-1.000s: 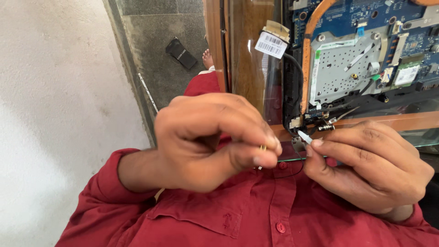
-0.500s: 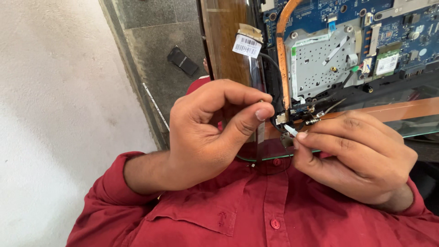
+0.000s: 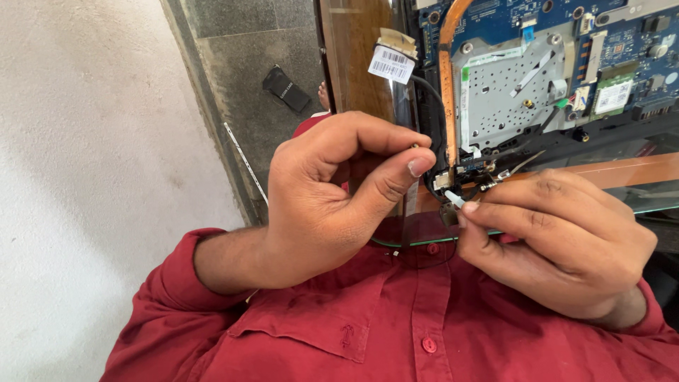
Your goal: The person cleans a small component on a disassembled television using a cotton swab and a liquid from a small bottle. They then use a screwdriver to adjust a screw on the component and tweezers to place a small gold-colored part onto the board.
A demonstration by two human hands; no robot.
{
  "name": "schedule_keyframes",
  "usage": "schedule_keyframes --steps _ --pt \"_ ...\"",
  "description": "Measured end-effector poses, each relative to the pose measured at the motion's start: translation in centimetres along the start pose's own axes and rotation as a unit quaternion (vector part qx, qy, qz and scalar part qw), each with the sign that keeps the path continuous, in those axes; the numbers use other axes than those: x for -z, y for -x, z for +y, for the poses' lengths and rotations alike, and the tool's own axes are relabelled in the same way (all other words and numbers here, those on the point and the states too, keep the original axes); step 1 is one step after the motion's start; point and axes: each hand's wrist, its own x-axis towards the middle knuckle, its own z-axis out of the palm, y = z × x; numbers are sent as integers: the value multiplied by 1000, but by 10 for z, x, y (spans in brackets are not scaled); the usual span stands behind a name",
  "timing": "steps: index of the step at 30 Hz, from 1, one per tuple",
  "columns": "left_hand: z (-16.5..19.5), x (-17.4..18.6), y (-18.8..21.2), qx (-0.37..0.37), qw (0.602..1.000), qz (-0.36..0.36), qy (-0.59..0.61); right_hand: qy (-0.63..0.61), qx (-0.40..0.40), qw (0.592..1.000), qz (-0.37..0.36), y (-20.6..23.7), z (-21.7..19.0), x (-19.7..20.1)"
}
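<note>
An opened laptop lies at the top right, showing its blue circuit board (image 3: 622,35), a silver metal plate (image 3: 506,88) and a copper heat pipe (image 3: 447,78). My left hand (image 3: 325,205) pinches a thin black cable between thumb and forefinger, with its small gold end (image 3: 414,146) poking out at the fingertips. My right hand (image 3: 566,247) sits just below the board's near edge and pinches a small white-tipped connector (image 3: 454,199). A black wire with a white barcode label (image 3: 391,64) runs from the board's left side.
The laptop rests on a wooden table (image 3: 353,49) with a glass edge (image 3: 651,205). Grey stone floor (image 3: 240,64) lies below, with a small black object (image 3: 286,88) on it. A white wall (image 3: 85,177) fills the left. My red shirt (image 3: 396,332) fills the bottom.
My left hand has risen toward the board and its thumb and forefinger have shifted, exposing the cable's gold end. My right hand keeps its pinch on the white-tipped connector.
</note>
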Motion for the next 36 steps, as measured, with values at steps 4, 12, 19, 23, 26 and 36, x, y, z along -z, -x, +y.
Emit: schedule_keyframes --steps 4,12,19,23,26,36 --pt "-2 0 0 -9 1000 1 19 7 -24 1000 -1 11 3 0" --pt "0 2 -2 -7 1000 -3 11 -14 -48 998 24 49 31 9" --pt "5 -1 -5 13 1000 5 1 -20 -39 999 3 34 21 5" --pt "5 -1 -6 7 1000 1 10 -16 -34 999 -5 14 6 -1" --pt "6 -1 -5 24 999 4 34 3 -50 999 -22 1 -3 2" --pt "6 1 -4 29 998 -9 52 51 -76 989 -116 -23 -21 17"
